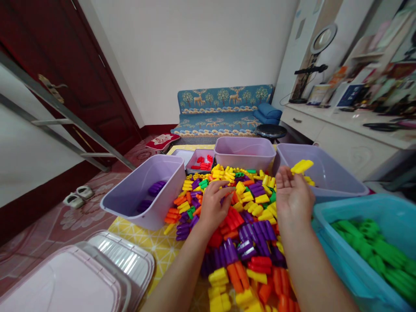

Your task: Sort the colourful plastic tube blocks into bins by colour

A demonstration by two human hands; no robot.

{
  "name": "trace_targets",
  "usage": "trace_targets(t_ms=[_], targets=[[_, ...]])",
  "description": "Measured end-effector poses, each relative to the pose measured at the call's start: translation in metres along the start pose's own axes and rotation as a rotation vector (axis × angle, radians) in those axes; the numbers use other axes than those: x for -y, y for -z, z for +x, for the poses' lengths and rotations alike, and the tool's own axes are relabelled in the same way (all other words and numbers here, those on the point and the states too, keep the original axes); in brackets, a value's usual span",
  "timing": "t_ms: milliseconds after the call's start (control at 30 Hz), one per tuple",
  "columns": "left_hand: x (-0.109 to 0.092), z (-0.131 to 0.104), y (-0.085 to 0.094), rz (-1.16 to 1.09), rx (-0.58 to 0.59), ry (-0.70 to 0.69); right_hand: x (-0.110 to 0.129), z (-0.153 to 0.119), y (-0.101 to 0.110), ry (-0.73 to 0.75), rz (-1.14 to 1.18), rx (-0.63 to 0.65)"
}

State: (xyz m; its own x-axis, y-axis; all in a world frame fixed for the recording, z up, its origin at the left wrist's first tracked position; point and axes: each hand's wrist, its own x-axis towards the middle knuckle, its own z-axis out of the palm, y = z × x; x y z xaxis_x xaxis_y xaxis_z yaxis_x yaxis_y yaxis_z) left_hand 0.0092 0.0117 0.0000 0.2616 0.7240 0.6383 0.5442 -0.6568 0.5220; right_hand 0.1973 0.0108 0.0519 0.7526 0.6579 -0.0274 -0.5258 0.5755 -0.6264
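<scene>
Over glossy, ribbed, multicoloured plastic pieces, we are holding our left hand curled, its grasp unclear, and our right hand open-fingered beside a smooth lilac rectangular tub, an oblong yellow plastic piece showing just beyond it.

- The pile of toy pieces runs past the bottom edge.
- The left hand, over the pile, hides part of it.
- Right of the pile, the blue tub is cut off.
- Left of the pile, the pink lid is cut off too.
- Beyond the pile, rightward, clutter on the dresser is blurred.
</scene>
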Motion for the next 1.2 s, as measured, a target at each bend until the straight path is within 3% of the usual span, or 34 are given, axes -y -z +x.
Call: trace_targets(t_ms=[133, 267, 400, 500, 600, 733, 800, 967, 1200], targets=[[-0.005, 0.016, 0.000, 0.211, 0.099, 0.028, 0.004, 0.002, 0.002, 0.007, -0.006, 0.002], [-0.004, 0.016, -0.004, 0.265, 0.190, 0.071, 0.004, 0.003, 0.005, 0.026, -0.080, 0.043], [-0.001, 0.008, -0.006, 0.264, 0.187, 0.054, -0.001, 0.007, 0.010, 0.087, -0.217, 0.145], [0.000, 0.007, -0.004, 0.267, 0.179, 0.063, -0.007, 0.013, 0.015, 0.027, -0.375, 0.231], [0.001, 0.009, -0.001, 0.282, 0.195, 0.094, -0.013, 0.018, 0.023, 0.058, -0.844, 0.434], [0.002, 0.009, 0.003, 0.334, 0.226, 0.138, -0.017, 0.016, 0.032, 0.325, -1.700, 0.711], [0.002, 0.009, 0.005, 0.347, 0.239, 0.148, -0.019, 0.011, 0.033, 0.374, -1.910, 0.776], [0.001, 0.008, 0.006, 0.323, 0.234, 0.144, -0.027, -0.005, 0.023, 0.339, -1.902, 0.935], [0.001, 0.012, 0.007, 0.193, 0.277, 0.141, -0.035, -0.024, 0.011, 0.180, -1.489, 1.069]])
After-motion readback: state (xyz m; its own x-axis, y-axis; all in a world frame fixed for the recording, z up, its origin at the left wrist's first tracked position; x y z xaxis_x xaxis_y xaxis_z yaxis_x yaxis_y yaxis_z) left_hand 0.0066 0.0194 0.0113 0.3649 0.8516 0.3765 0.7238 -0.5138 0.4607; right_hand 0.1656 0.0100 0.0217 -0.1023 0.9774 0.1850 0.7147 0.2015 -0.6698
